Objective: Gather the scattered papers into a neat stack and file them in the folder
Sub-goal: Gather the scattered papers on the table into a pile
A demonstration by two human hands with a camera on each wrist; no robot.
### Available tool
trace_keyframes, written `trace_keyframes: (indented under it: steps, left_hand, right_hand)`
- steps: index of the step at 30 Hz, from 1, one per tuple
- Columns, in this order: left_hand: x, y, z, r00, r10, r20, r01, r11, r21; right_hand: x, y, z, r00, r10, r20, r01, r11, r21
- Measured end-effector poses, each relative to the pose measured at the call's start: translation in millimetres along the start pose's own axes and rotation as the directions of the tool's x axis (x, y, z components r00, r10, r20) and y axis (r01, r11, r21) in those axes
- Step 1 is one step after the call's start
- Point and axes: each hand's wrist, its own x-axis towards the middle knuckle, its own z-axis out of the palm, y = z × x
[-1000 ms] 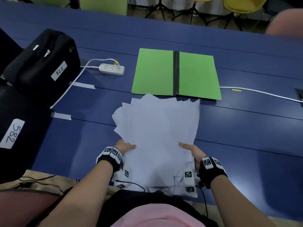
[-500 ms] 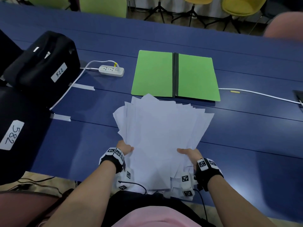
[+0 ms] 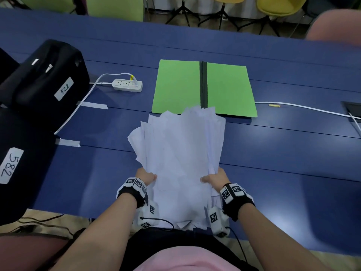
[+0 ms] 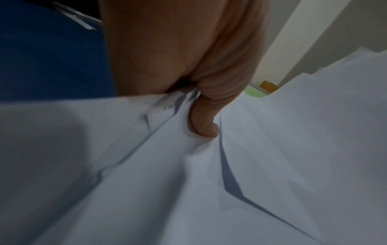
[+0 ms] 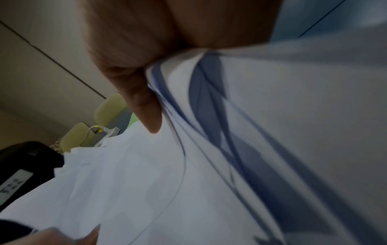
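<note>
A loose bundle of several white papers [image 3: 179, 153] is held up over the near part of the blue table [image 3: 283, 157], its far corners fanned and uneven. My left hand [image 3: 146, 177] grips the bundle's left edge, thumb on top [image 4: 205, 119]. My right hand [image 3: 214, 178] grips the right edge, its thumb pressed on the sheets [image 5: 146, 106]. The papers [image 4: 272, 165] fill both wrist views [image 5: 251, 165]. Beyond them the green folder [image 3: 203, 87] lies open and flat, with a black spine down its middle. The sheets' far tips overlap the folder's near edge in the head view.
Two black cases with white number labels [image 3: 45, 83] stand at the left. A white power strip [image 3: 128, 85] and its cable lie left of the folder. Another white cable [image 3: 304, 108] runs along the right. Chairs stand behind the table.
The spread sheets have been drawn inward into a narrower bundle. Both hands have moved closer together and a little away from the body, and the papers' far ends now reach the folder's edge.
</note>
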Motion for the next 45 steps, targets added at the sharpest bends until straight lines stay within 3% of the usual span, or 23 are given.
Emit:
trace_keyframes:
  steps: [5, 12, 17, 23, 26, 30, 31, 35, 38, 42, 45]
  left_hand:
    - [-3, 0, -2, 1.0, -0.019, -0.022, 0.02, 1.0, 0.021]
    - [-5, -4, 4, 0.998, 0.039, -0.044, -0.044, 0.993, -0.105]
    - [-10, 0, 1, 1.0, 0.021, -0.018, -0.022, 0.998, -0.053]
    - [-15, 1, -2, 1.0, 0.016, 0.007, -0.016, 1.0, 0.009]
    - [-15, 3, -4, 0.998, -0.029, 0.055, 0.03, 1.0, -0.005]
    - [-19, 3, -6, 0.99, -0.039, 0.133, 0.088, 0.918, -0.387]
    - [-20, 2, -7, 0.99, -0.04, 0.136, 0.091, 0.914, -0.396]
    - [-15, -4, -6, 0.991, -0.1, 0.084, 0.115, 0.973, -0.198]
    - [-12, -1, -4, 0.996, -0.079, 0.038, 0.079, 0.997, -0.019]
    - [-8, -4, -17, 0.997, -0.042, 0.064, 0.046, 0.997, -0.064]
    - [29, -33, -40, 0.987, -0.027, 0.157, 0.052, 0.986, -0.159]
  right_hand:
    - [-16, -7, 21, 0.986, -0.099, 0.136, 0.124, 0.973, -0.192]
    - [-29, -8, 22, 0.977, -0.112, 0.18, 0.169, 0.925, -0.342]
    - [-22, -9, 15, 0.975, -0.152, 0.164, 0.203, 0.906, -0.371]
    - [-8, 2, -7, 0.998, -0.064, -0.011, 0.059, 0.964, -0.261]
    - [3, 8, -11, 1.0, 0.017, 0.005, -0.015, 0.972, -0.233]
    - [9, 13, -11, 0.997, 0.055, 0.055, -0.043, 0.979, -0.198]
    - [8, 13, -10, 0.995, 0.055, 0.082, -0.039, 0.982, -0.185]
    - [0, 14, -3, 0.986, 0.041, 0.164, -0.017, 0.99, -0.14]
    - [-9, 18, 5, 0.986, -0.003, 0.169, 0.016, 0.997, -0.076]
    - [-13, 30, 5, 0.992, 0.018, 0.124, -0.024, 0.999, 0.044]
    - [-13, 36, -10, 0.976, 0.107, 0.188, -0.161, 0.941, 0.298]
